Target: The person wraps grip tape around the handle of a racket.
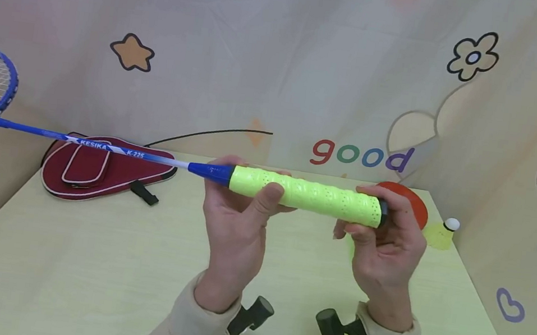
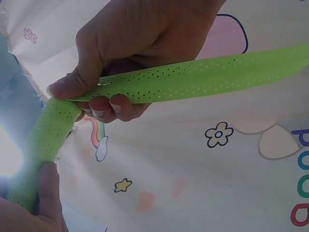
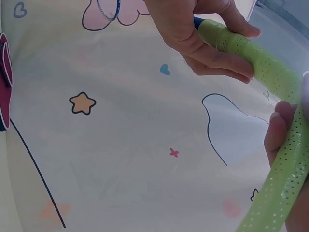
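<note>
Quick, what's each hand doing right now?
Left hand: closed, holding the badminton racket handle.
Right hand: closed, pinching the green overgrip tape at the handle's end.

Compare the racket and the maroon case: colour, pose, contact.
Colour: the racket is mainly blue with a yellow-green grip; the case is maroon.
Pose: the racket is held up roughly level; the case rests on the table.
Contact: the left hand and right hand hold the racket by its grip; neither touches the case.
Shared: both carry white details.
</note>
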Motion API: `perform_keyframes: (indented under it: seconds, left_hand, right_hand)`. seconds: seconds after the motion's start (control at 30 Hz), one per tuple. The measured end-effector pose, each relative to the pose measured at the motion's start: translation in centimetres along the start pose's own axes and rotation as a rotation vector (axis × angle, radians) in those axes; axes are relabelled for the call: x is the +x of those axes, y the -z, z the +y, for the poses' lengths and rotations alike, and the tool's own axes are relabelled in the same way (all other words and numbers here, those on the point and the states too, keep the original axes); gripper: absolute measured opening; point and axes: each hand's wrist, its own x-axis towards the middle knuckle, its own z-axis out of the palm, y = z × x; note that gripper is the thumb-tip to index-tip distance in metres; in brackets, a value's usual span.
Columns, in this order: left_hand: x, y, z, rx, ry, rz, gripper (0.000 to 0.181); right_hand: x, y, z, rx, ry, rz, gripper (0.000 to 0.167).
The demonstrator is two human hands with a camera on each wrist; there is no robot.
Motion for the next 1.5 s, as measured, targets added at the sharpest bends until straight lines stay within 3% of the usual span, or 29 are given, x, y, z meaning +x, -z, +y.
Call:
perform_keyframes:
  seconds: [0.37,0.6,0.67,0.8,1.0,1.23,1.5]
  left_hand:
    - [-0.10,-0.18,-0.01,0.012,0.048,0.028,0.051]
    - [0.14,-0.33,-0.09,-0.122,-0.033,-0.171,0.059]
    - [0.18,-0.24,-0.16,-0.115,-0.052,-0.186,0.058]
    - [0.19,-0.10,-0.20,-0.076,-0.062,-0.155,0.051]
    - [0.12,-0.20,-0.03,-0.066,-0.019,-0.105,0.045]
    - [-0.05,-0.27,0.10,-0.071,0.008,-0.085,0.045]
    - [-0.15,-0.25,0.22,-0.082,0.020,-0.029,0.047]
  right_hand:
    - [-0.12,-0.06,-0.16,-0.052,0.014,0.030,0.052]
    - [-0.06,-0.08,-0.18,-0.090,-0.002,0.037,0.051]
    - [-0.08,-0.07,-0.13,-0.084,-0.007,0.027,0.048]
    - [-0.17,-0.07,-0.09,-0.075,-0.022,-0.002,0.041]
    - [-0.13,-0.06,0.05,-0.044,-0.010,0.015,0.020]
    - [-0.09,0.01,0.09,0.030,-0.004,0.043,0.017]
    - [-0.05,-0.12,0.03,-0.041,0.026,0.057,0.010]
